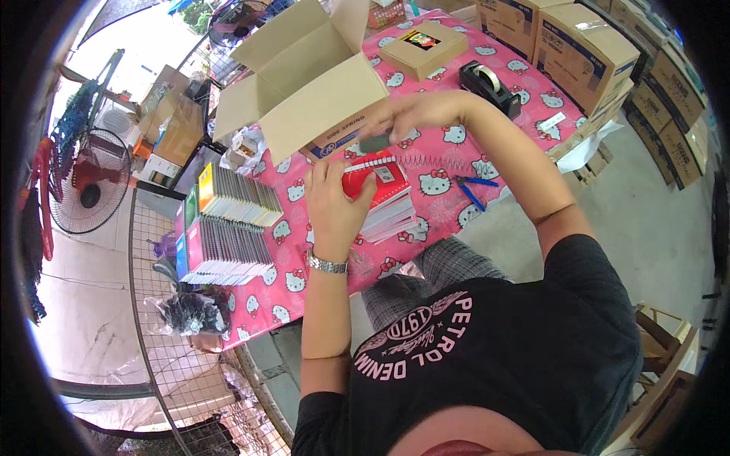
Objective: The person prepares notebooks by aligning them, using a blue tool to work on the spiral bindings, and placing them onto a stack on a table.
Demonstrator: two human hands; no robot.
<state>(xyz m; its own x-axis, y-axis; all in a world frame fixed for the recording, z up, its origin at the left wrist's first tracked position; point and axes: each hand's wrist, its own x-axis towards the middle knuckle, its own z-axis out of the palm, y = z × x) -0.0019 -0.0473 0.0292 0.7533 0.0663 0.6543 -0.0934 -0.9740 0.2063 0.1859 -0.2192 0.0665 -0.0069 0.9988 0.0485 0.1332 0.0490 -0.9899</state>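
A red spiral notebook (378, 176) lies on top of a stack of notebooks (391, 219) on the table. My left hand (334, 199) is closed on its left side, the thumb across the cover and the fingers along the far edge. Just beyond the notebook, my right hand (418, 114) reaches in from the right, its fingers smeared by motion. Right at those fingers is a dark grey-green block (375, 142); whether they grip it is unclear. A thin wire coil (437, 161) stretches right from the notebook's bound edge. Blue-handled pliers (476, 191) lie to the right of the stack.
An open cardboard box (323, 110) stands at the far left of the pink table (293, 258). Stacked spiral notebooks (228, 247) fill the left side. A tape dispenser (489, 87) and a flat carton (424, 49) are at the back; large boxes (582, 57) stand beyond.
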